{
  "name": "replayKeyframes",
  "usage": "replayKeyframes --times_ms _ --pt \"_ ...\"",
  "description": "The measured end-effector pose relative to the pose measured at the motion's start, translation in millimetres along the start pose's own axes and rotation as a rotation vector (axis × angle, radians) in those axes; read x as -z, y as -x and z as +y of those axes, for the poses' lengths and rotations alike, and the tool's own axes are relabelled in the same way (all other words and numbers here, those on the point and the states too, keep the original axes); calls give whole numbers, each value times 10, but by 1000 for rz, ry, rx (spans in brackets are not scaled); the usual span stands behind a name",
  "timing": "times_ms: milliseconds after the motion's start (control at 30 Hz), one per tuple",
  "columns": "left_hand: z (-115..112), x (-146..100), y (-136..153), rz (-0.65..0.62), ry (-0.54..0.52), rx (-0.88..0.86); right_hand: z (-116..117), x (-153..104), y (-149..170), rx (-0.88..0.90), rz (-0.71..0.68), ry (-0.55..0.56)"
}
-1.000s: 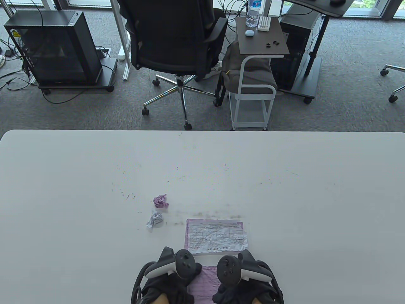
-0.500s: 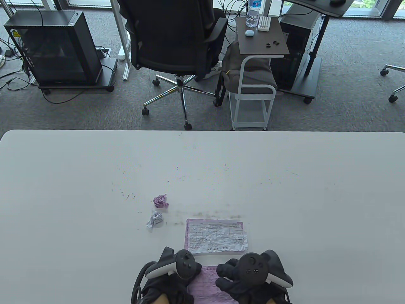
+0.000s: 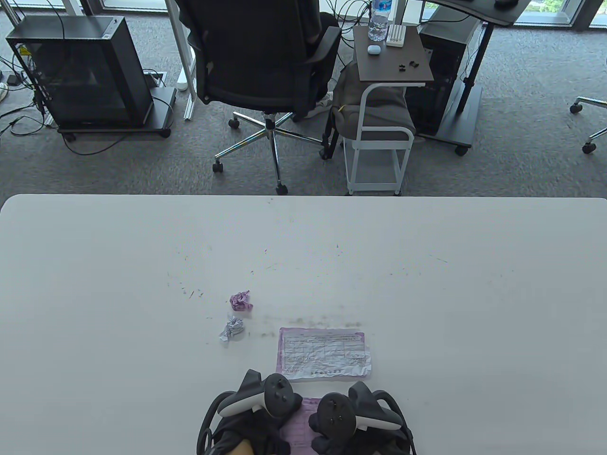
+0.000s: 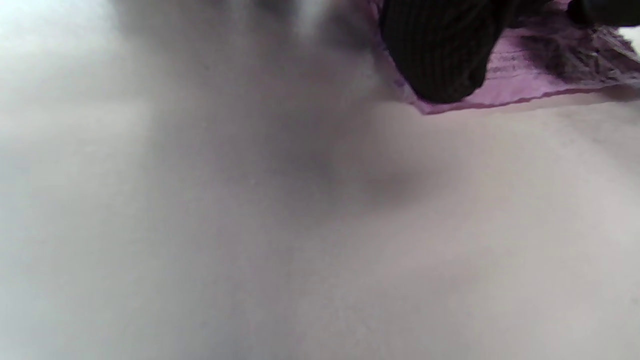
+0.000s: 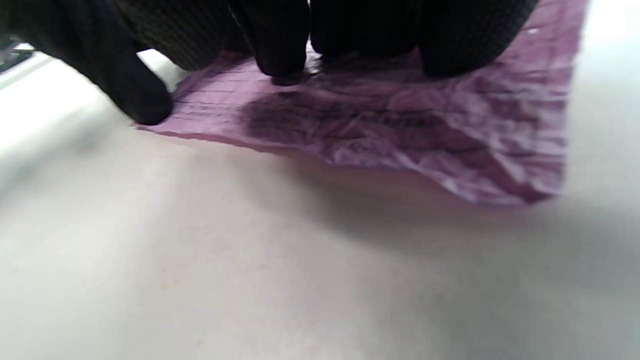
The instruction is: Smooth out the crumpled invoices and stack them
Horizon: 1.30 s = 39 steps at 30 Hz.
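A wrinkled purple invoice (image 3: 298, 422) lies at the table's near edge between my hands. My left hand (image 3: 261, 410) presses its left part; one gloved finger (image 4: 435, 55) rests on the sheet (image 4: 530, 75) in the left wrist view. My right hand (image 3: 339, 417) lies on its right part, with fingertips (image 5: 282, 50) down on the creased paper (image 5: 400, 125) and the thumb at its edge. Neither hand pinches anything. A flattened white-and-purple invoice (image 3: 324, 353) lies just beyond the hands. A purple crumpled ball (image 3: 241, 301) and a pale crumpled ball (image 3: 232, 329) sit to the left.
The white table (image 3: 427, 284) has faint scuff marks across its middle. Behind its far edge stand an office chair (image 3: 258, 61), a small side table (image 3: 391, 54) and a computer case (image 3: 85, 71) on the floor.
My right hand slid right across the purple sheet half a second ago and has come back left over it. My left hand has stayed in place.
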<state>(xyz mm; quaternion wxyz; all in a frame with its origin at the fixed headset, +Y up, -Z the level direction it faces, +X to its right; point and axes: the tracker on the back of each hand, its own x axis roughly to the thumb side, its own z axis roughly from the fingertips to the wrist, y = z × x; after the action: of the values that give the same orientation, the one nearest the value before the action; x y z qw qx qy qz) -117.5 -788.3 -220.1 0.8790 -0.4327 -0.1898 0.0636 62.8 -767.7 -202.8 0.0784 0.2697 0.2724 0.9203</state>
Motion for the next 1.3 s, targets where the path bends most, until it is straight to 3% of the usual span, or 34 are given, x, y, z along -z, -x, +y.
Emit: replayKeyframes --times_ms 267,700,1300 --pt "-6 1 1 0 1 -6 -63 -31 97 8 176 8" --pt "-9 1 5 2 2 -10 -125 -130 362 102 337 61" --pt "-8 1 11 2 -2 -14 -145 -196 477 130 376 54"
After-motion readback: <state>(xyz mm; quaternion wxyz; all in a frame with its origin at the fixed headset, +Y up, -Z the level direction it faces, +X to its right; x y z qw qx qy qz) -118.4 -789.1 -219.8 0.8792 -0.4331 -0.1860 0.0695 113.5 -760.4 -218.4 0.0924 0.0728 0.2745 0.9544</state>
